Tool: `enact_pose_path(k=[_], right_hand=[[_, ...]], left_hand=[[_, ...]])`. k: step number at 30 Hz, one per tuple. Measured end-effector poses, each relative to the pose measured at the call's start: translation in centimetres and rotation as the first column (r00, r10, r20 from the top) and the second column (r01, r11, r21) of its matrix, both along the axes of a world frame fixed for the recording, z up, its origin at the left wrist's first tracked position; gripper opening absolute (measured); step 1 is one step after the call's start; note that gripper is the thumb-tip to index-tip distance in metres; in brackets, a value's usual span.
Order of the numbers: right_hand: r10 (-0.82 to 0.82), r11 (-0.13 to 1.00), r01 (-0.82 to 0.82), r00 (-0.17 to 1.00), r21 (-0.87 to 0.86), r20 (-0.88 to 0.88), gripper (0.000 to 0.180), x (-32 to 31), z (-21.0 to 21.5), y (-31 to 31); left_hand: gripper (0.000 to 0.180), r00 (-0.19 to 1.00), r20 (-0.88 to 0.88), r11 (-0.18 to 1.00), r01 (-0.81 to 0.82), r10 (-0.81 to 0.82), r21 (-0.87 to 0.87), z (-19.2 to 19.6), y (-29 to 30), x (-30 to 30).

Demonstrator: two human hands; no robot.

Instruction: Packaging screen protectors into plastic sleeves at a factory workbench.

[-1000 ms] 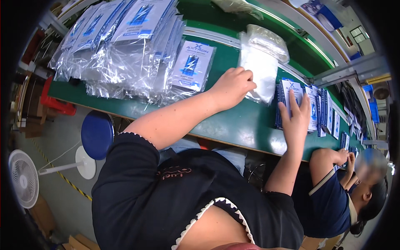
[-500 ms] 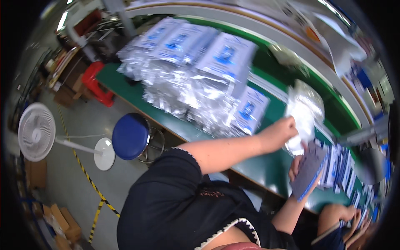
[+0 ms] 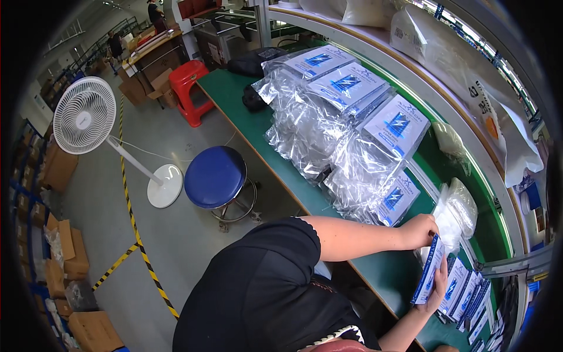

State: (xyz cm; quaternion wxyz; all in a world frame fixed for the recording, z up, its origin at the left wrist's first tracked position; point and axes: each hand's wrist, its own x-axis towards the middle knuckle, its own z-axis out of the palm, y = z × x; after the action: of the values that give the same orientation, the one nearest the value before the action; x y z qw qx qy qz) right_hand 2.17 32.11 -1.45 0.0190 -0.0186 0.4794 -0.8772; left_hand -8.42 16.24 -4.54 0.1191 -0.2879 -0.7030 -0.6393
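Note:
My right hand (image 3: 435,293) grips a slim white-and-blue printed box (image 3: 428,271) from its right side, standing it up on a slant. At the box's top end my left hand (image 3: 419,231) is closed, its fingertips pinching the upper edge. Just beyond my hands lies a clump of clear plastic bags (image 3: 461,206) on the green table (image 3: 381,265). Right of the held box, several similar white-and-blue boxes (image 3: 463,291) lie in an overlapping row. To the left are piles of flat white-and-blue packs in clear bags (image 3: 394,126), their loose plastic ends hanging toward me.
A blue round stool (image 3: 216,176), a white standing fan (image 3: 85,115) and a red plastic stool (image 3: 190,91) stand on the floor at left. Above the table's back runs a shelf (image 3: 375,36) with white bags. Cardboard boxes (image 3: 94,331) sit at lower left.
My view has swung, shifting the scene right and down. My left hand, earlier apart from the box, has come to its top edge. The right hand has turned the box's printed side into view.

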Motion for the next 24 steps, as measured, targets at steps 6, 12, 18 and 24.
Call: enact_pose_path(k=[6, 12, 18, 24], right_hand=[[-0.101, 0.988, 0.092, 0.992, 0.121, 0.071, 0.059, 1.9, 0.3, -0.3], [-0.168, 0.962, 0.152, 0.984, 0.225, 0.055, 0.055, 1.8, -0.6, 0.1], [-0.382, 0.869, 0.336, 0.922, 0.362, 0.062, 0.031, 1.5, -2.0, 0.2], [-0.662, 0.675, 0.662, 0.738, 0.326, -0.129, 0.017, 3.1, 1.3, -4.5]], left_hand=[[0.008, 0.877, 0.446, 0.962, 0.065, -0.182, 0.265, 0.9, -0.4, 0.1], [0.015, 0.995, 0.060, 0.989, -0.070, 0.079, -0.129, 1.4, -1.3, 0.6], [0.026, 0.958, -0.251, 0.982, 0.100, -0.138, -0.158, 1.9, -1.6, 1.9], [0.042, 0.734, 0.552, 0.915, 0.367, -0.397, 0.170, 5.4, -3.3, 2.9]])
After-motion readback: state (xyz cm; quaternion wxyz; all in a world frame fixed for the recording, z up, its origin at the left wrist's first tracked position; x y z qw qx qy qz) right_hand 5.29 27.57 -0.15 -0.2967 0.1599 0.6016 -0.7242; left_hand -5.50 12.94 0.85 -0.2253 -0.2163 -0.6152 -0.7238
